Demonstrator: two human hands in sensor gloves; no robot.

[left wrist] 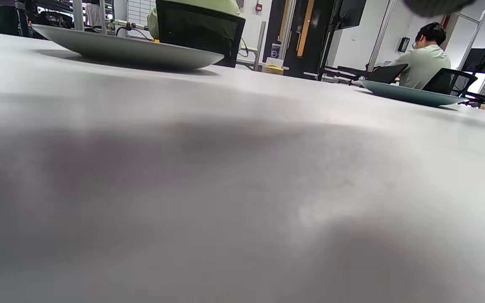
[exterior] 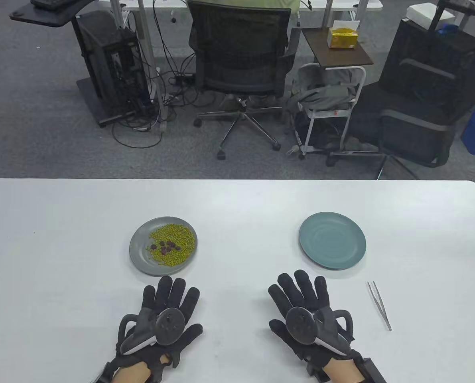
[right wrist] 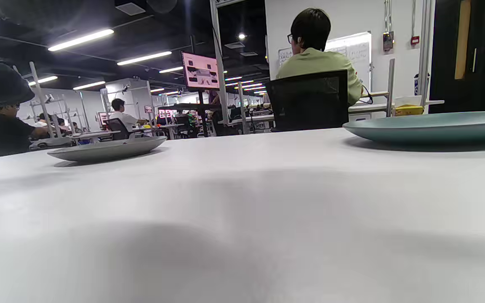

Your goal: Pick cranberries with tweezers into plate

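Note:
A grey plate (exterior: 138,255) on the left of the white table holds green beans and several dark red cranberries (exterior: 165,247). An empty teal plate (exterior: 332,240) lies to the right. Metal tweezers (exterior: 379,305) lie on the table right of my right hand. My left hand (exterior: 167,297) rests flat with fingers spread, just below the grey plate. My right hand (exterior: 297,293) rests flat, fingers spread, between the plates and left of the tweezers. Both hands hold nothing. The wrist views show the grey plate (left wrist: 129,50) (right wrist: 107,150) and teal plate (left wrist: 411,94) (right wrist: 432,126) edge-on.
The table's far edge (exterior: 237,180) runs across the middle of the table view. Beyond it stand office chairs (exterior: 241,60) and a small side table (exterior: 337,46) on the floor.

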